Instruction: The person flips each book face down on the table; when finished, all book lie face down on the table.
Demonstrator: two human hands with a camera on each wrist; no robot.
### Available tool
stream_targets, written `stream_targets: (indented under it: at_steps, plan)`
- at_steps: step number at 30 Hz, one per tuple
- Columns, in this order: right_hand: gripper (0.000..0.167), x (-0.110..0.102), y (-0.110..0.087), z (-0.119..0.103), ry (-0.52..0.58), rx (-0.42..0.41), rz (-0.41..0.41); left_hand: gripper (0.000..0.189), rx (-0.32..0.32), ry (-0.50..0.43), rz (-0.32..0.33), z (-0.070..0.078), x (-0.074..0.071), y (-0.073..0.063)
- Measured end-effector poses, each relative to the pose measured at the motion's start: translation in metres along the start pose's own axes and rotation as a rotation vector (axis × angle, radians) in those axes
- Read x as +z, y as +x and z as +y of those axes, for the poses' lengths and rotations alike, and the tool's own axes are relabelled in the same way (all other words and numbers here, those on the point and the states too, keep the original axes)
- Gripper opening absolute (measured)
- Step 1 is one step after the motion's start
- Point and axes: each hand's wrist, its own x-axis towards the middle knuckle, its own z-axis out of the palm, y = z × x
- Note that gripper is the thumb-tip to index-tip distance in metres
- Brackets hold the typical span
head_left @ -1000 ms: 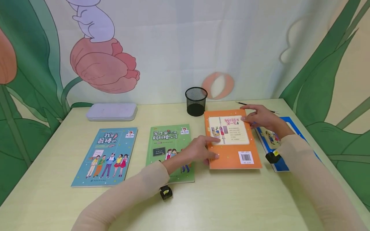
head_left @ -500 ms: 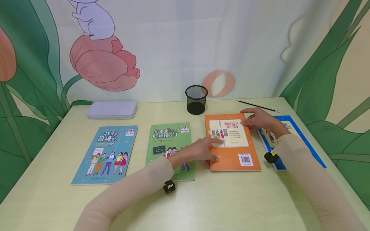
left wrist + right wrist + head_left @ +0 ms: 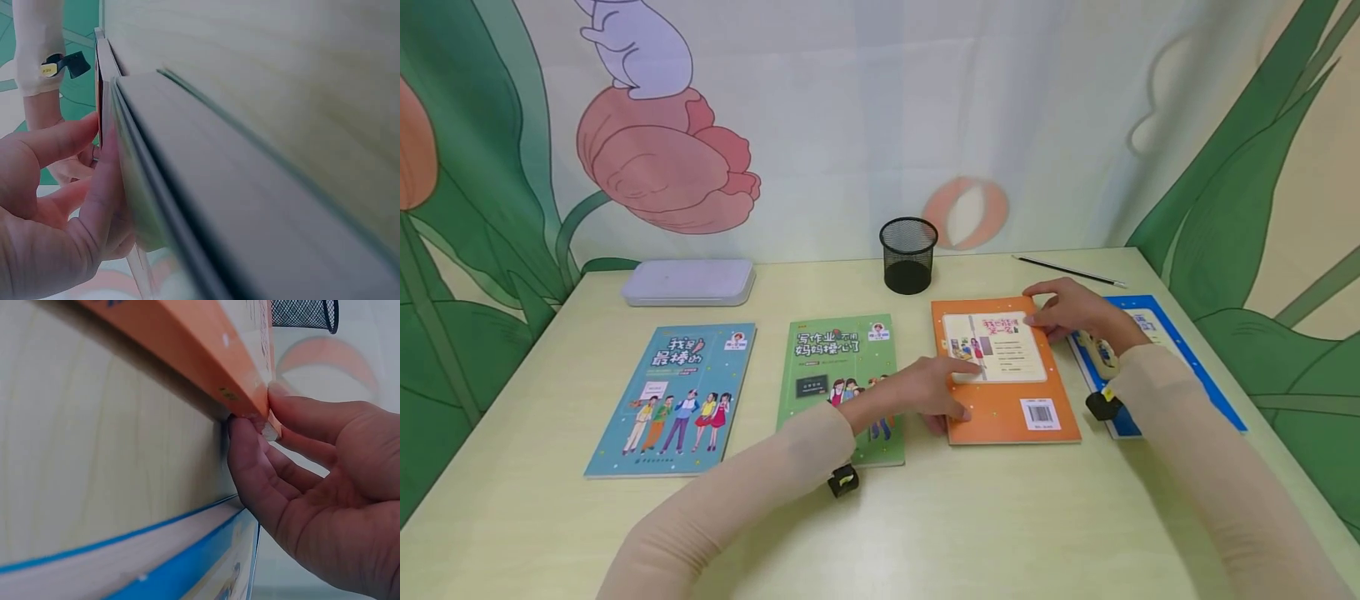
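An orange book (image 3: 1000, 421), back cover up with a barcode, is between both hands. My left hand (image 3: 928, 387) holds its left edge, with fingertips on the cover and another finger at the side, beside the page edges in the left wrist view. At the far right corner, my right hand (image 3: 1071, 308) pinches the book; in the right wrist view one digit presses on the cover and another reaches under the corner. A green book (image 3: 808, 417) lies below the left forearm. Partly behind the right hand and sleeve is a blue book (image 3: 1157, 321).
A teal book (image 3: 662, 400) lies at the left of the table (image 3: 925, 525). Along the back are a pale lilac case (image 3: 688, 283), a black mesh pen holder (image 3: 907, 258) and a black pencil (image 3: 1067, 271). A printed curtain (image 3: 820, 125) hangs behind.
The orange book has come slightly nearer the front and settled lower, with both hands keeping hold. The pencil behind it now shows along its whole length. The view has shifted a little.
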Motion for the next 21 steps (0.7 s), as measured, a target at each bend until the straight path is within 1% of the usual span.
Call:
stream_targets:
  at_steps: [5,12,16,21]
  plan:
    - [0.069,-0.0012,0.0022,0.0000,-0.016,0.004,-0.019,0.070,-0.005,0.085,0.000,0.0019,0.0005,0.0006]
    - [0.066,-0.0011,0.0046,-0.0013,-0.019,-0.003,-0.040,0.071,-0.006,0.181,0.000,0.0055,0.0006,0.0000]
    - [0.063,-0.0016,0.0042,-0.0034,-0.038,0.013,-0.047,0.071,-0.015,0.210,-0.011,0.0072,0.0005,0.0002]
    - [0.062,-0.0016,0.0045,-0.0058,-0.062,0.038,-0.048,0.071,-0.020,0.219,-0.018,0.0073,0.0009,0.0005]
